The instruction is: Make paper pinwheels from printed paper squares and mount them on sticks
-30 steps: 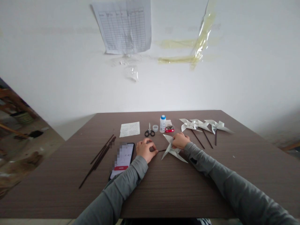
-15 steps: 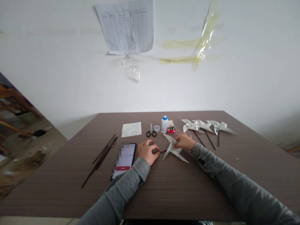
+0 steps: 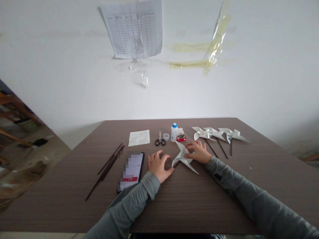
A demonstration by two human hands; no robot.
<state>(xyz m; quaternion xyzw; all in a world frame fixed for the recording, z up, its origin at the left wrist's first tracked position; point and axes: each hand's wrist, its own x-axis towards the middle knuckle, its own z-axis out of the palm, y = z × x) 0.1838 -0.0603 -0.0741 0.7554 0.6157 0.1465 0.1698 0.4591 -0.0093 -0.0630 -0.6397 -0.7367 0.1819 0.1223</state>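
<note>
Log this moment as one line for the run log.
left hand: open on table beside paper pinwheel | right hand: resting on paper pinwheel | nearby: phone, sticks

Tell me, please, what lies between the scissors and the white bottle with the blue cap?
A small roll of clear tape lies flat on the table between the scissors and the bottle, as the head view shows.

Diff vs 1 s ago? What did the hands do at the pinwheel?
The left hand was curled round the dark stick end beside the paper pinwheel; it has let go and opened, fingers spread, thumb next to the lower-left blade. The right hand stays resting on the pinwheel's middle. Phone, scissors, loose sticks and finished pinwheels have not moved.
</note>
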